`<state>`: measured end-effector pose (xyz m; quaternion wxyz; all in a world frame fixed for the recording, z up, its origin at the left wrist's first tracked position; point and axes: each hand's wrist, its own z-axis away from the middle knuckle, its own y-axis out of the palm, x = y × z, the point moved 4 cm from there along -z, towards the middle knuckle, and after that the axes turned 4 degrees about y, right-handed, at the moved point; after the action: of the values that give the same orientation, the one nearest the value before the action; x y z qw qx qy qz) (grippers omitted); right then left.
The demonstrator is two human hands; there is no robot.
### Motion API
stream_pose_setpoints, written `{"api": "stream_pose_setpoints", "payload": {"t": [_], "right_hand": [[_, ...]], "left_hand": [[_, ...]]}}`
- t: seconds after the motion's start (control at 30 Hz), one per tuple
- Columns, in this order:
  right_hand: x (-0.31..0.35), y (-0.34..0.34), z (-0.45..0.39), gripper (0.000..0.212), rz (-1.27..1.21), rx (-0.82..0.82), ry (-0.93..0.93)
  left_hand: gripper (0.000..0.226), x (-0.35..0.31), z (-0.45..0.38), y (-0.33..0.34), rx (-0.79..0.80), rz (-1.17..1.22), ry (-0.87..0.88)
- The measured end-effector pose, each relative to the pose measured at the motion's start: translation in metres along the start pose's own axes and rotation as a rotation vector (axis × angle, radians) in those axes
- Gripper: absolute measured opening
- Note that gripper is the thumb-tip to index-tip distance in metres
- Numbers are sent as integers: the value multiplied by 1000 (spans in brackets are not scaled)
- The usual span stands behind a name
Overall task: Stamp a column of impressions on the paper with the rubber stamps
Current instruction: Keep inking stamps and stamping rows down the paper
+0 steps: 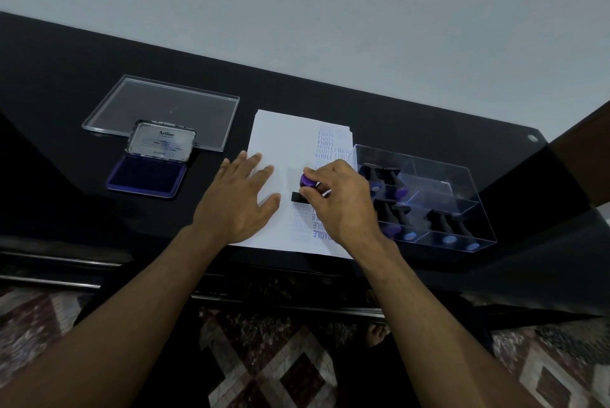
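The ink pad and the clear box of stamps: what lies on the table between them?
In the head view, the paper lies between the ink pad and the clear box, with the left hand flat on it and the right hand gripping a stamp.

The open metal lid of the purple ink pad (pixel 160 142) read "Artline". On the white paper sheet (pixel 280 140), blue "SAMPLE" impressions stood beyond the right hand's fingers (pixel 321 173); nearer its wrist, one seemingly read "FRAGILE", partly hidden.
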<state>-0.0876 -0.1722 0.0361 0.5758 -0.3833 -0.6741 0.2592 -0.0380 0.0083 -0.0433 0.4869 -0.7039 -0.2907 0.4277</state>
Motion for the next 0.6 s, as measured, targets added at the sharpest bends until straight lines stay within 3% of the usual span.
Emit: {"api": "stream_pose_setpoints", "payload": {"t": [0.6], "right_hand": [[0, 3, -1, 33, 38, 3, -9]], "left_hand": [[75, 2, -1, 3, -10, -7, -3]]}}
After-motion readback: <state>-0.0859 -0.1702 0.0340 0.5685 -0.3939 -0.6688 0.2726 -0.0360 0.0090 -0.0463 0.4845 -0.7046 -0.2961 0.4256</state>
